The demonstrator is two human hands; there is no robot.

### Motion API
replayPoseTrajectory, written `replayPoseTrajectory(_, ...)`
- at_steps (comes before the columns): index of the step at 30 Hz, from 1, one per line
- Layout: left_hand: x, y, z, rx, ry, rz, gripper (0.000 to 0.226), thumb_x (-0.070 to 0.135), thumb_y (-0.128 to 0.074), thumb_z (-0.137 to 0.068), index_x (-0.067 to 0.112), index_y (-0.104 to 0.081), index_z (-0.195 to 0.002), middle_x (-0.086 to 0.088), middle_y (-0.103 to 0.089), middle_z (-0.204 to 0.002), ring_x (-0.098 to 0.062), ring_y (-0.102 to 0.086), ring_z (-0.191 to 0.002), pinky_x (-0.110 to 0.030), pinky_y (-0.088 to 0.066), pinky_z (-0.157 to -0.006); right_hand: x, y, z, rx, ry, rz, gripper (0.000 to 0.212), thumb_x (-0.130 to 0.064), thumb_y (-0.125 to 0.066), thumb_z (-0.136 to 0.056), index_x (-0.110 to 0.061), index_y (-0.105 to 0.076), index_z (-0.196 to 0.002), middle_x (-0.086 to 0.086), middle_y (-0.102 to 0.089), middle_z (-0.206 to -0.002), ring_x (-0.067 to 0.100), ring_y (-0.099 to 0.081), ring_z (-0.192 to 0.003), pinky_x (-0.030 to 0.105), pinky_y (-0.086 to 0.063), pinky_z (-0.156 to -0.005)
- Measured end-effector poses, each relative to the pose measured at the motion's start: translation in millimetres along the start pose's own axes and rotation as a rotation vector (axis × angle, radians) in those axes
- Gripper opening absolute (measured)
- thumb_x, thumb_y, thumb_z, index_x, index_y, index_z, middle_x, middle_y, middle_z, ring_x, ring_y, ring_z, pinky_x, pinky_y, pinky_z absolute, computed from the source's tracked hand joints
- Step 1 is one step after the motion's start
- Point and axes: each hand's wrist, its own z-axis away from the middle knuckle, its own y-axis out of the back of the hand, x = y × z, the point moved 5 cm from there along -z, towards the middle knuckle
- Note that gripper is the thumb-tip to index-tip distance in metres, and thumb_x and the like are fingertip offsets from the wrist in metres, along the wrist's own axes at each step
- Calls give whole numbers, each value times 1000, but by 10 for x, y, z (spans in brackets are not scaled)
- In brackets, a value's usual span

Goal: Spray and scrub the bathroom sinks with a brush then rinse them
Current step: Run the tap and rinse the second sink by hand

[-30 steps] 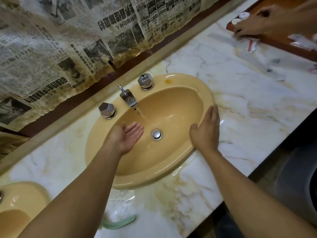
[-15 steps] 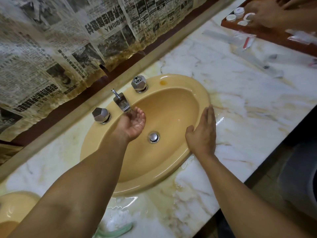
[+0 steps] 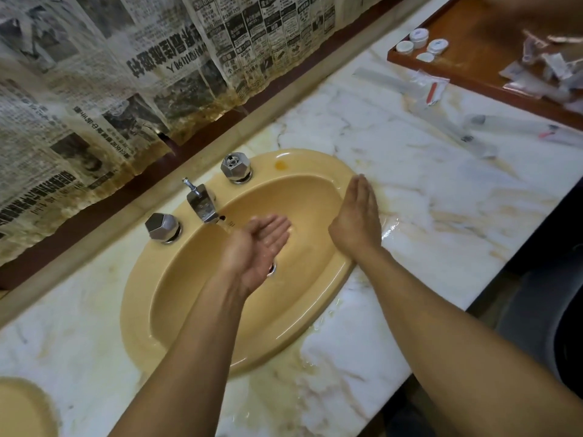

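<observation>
A yellow oval sink is set in a marble counter. Water runs from its chrome spout, which stands between two faceted chrome knobs. My left hand is over the basin, palm up and cupped under the stream, covering most of the drain. My right hand rests flat, fingers straight, on the sink's right rim. Both hands hold nothing. No brush or spray bottle is in view.
Stained newspaper covers the wall behind the sink. A second yellow sink shows at the bottom left. A brown tray with small white jars and wrappers sits at the top right; clear plastic packets lie on the counter beside it.
My left hand has drawn back from the spout toward the basin's middle, palm up. The right hand has slid farther along the rim. The other person's hands by the tray are gone from view.
</observation>
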Motion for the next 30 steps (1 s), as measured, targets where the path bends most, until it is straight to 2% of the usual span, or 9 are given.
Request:
replayPoseTrajectory(3,120,413,-35,81,-7,198,36,16,-34,-112,-7,-57,-127,-26,-64,-132,-38,-63,-123,-44,-50,-104,-18,-31,362,39,-10,-51,88,-4,-47,-82,9,-4,-157,25,3,-167,36,4,-156,43,-6,-128)
replayPoseTrajectory(6,198,688,-79,158,-8,398,36,14,-33,-111,-8,-56,-128,-25,-63,-134,-38,-60,-126,-46,-47,-107,-157,-185,898,105,112,76,83,-7,-48,-71,24,-28,-145,42,-16,-158,49,-5,-151,57,-18,-123)
replayPoseTrajectory(10,263,831,-141,211,-14,449,36,15,-32,-112,-7,-60,-120,-22,-63,-134,-36,-63,-120,-46,-48,-103,-64,-76,422,16,12,35,89,-8,-48,-81,9,-7,-157,24,5,-168,38,7,-156,44,-4,-128)
replayPoseTrajectory(14,310,790,-154,206,-3,445,35,16,-33,-112,-4,-60,-120,-23,-66,-126,-37,-65,-113,-46,-50,-96,14,108,-158,-97,65,42,85,-3,-43,-91,-2,4,-161,10,11,-170,23,8,-157,31,-3,-127)
replayPoseTrajectory(18,348,740,-199,214,4,484,36,18,-34,-112,-5,-62,-112,-20,-69,-120,-35,-65,-114,-46,-50,-97,30,14,296,-22,38,-95,84,-3,-49,-89,8,-2,-158,22,7,-168,33,5,-157,41,-7,-128)
replayPoseTrajectory(21,373,705,-240,220,15,480,36,19,-37,-111,-4,-65,-112,-17,-70,-111,-31,-66,-111,-45,-51,-94,22,-166,848,37,74,-59,81,-12,-59,-88,19,-18,-151,37,-8,-162,44,-10,-154,50,-20,-125)
replayPoseTrajectory(24,404,684,-284,246,21,450,35,19,-40,-110,-3,-67,-110,-16,-71,-105,-28,-67,-107,-44,-52,-90,-19,-139,753,-2,65,-15,84,-10,-61,-82,22,-20,-149,40,-10,-160,47,-10,-152,50,-18,-125)
replayPoseTrajectory(27,431,683,-317,256,19,441,34,19,-42,-110,-2,-67,-104,-14,-72,-96,-27,-68,-101,-44,-52,-83,-20,60,73,-74,58,-17,84,-2,-47,-87,8,-2,-157,24,5,-168,34,4,-156,37,-2,-128)
replayPoseTrajectory(30,457,668,-335,246,0,446,34,18,-41,-109,-2,-67,-100,-14,-71,-95,-27,-68,-98,-45,-53,-84,5,164,-345,-148,93,16,81,-1,-41,-92,-1,2,-160,13,7,-170,24,5,-157,31,-2,-127)
